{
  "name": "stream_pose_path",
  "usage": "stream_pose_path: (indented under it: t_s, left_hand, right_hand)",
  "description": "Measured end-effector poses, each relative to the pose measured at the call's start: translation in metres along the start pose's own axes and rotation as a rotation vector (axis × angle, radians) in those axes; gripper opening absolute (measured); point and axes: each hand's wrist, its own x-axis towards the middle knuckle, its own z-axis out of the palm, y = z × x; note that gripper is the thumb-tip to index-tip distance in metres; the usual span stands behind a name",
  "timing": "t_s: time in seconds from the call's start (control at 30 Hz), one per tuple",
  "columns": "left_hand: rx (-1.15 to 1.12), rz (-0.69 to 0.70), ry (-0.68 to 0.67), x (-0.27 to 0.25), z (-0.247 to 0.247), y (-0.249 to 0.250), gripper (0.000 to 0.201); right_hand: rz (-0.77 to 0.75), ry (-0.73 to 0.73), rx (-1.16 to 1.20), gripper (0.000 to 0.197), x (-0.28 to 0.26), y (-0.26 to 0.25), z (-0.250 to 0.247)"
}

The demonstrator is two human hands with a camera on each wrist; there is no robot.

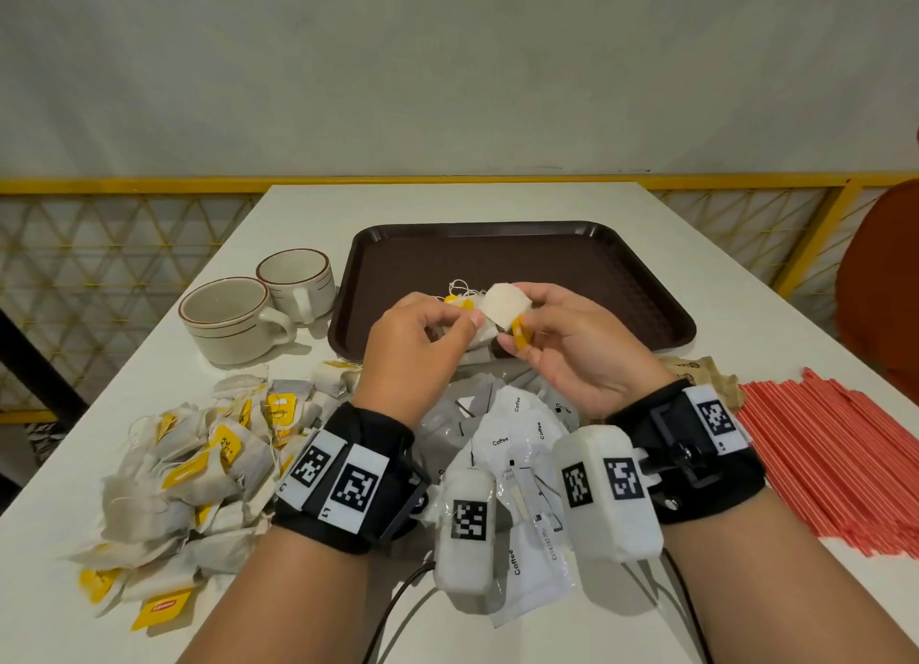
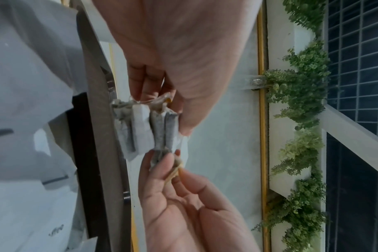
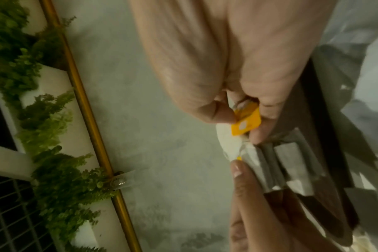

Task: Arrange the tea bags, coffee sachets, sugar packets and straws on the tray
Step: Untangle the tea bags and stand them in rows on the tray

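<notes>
Over the near edge of the brown tray (image 1: 502, 256), both hands work on tea bags. My left hand (image 1: 465, 323) grips a small bunch of tea bags (image 1: 460, 303) with yellow tags and loose strings; in the left wrist view the left hand (image 2: 171, 105) pinches the bunch (image 2: 160, 129) from above. My right hand (image 1: 522, 325) holds one white tea bag (image 1: 505, 303) and pinches its yellow tag (image 1: 519, 336). In the right wrist view the right hand (image 3: 246, 110) has that tag (image 3: 246, 121) between thumb and finger, next to the bunch (image 3: 270, 162).
A heap of tea bags (image 1: 199, 464) lies at the near left, white coffee sachets (image 1: 517, 430) lie under my wrists, brown sugar packets (image 1: 696, 370) and red straws (image 1: 820, 464) at the right. Two cups (image 1: 233, 315) (image 1: 298, 280) stand left of the tray.
</notes>
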Motion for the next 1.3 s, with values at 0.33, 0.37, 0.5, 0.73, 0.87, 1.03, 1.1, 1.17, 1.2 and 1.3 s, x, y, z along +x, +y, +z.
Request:
stream_pose_path:
  t_s: [0.33, 0.37, 0.5, 0.73, 0.87, 1.03, 1.1, 1.17, 1.2, 1.3]
  left_hand:
    - [-0.012, 0.034, 0.039, 0.001, 0.0, -0.001, 0.004]
    - [-0.015, 0.037, 0.04, 0.001, 0.0, -0.001, 0.005]
    - [0.024, 0.054, 0.026, 0.002, 0.001, -0.003, 0.008]
    - [-0.002, 0.011, 0.085, 0.005, -0.002, -0.006, 0.015]
    - [-0.001, -0.022, 0.125, 0.007, -0.007, -0.007, 0.018]
    - [0.02, -0.029, 0.163, 0.011, -0.015, -0.011, 0.015]
    - [0.026, -0.024, 0.162, 0.011, -0.015, -0.011, 0.015]
    - [0.04, -0.015, 0.153, 0.01, -0.014, -0.01, 0.013]
    - [0.054, -0.012, 0.147, 0.01, -0.014, -0.01, 0.012]
    - [0.064, 0.013, 0.12, 0.01, -0.015, -0.01, 0.011]
  right_hand:
    - [-0.159, -0.021, -0.338, 0.014, -0.001, 0.008, -0.004]
    - [-0.16, -0.026, -0.371, 0.013, -0.001, 0.008, -0.004]
    - [-0.144, -0.041, -0.449, 0.012, -0.002, 0.01, -0.005]
    - [-0.241, -0.055, -0.493, 0.03, -0.002, 0.01, -0.003]
    - [-0.27, -0.105, -0.527, 0.039, -0.004, 0.006, -0.005]
    - [-0.284, -0.113, -0.51, 0.039, -0.003, 0.003, -0.011]
    - [-0.281, -0.079, -0.487, 0.026, -0.003, 0.003, -0.011]
    - [-0.276, -0.041, -0.44, 0.013, -0.002, 0.003, -0.01]
    - [-0.307, -0.003, -0.483, 0.011, 0.0, 0.003, -0.012]
    - [-0.434, 0.099, -0.673, 0.012, 0.001, -0.001, -0.015]
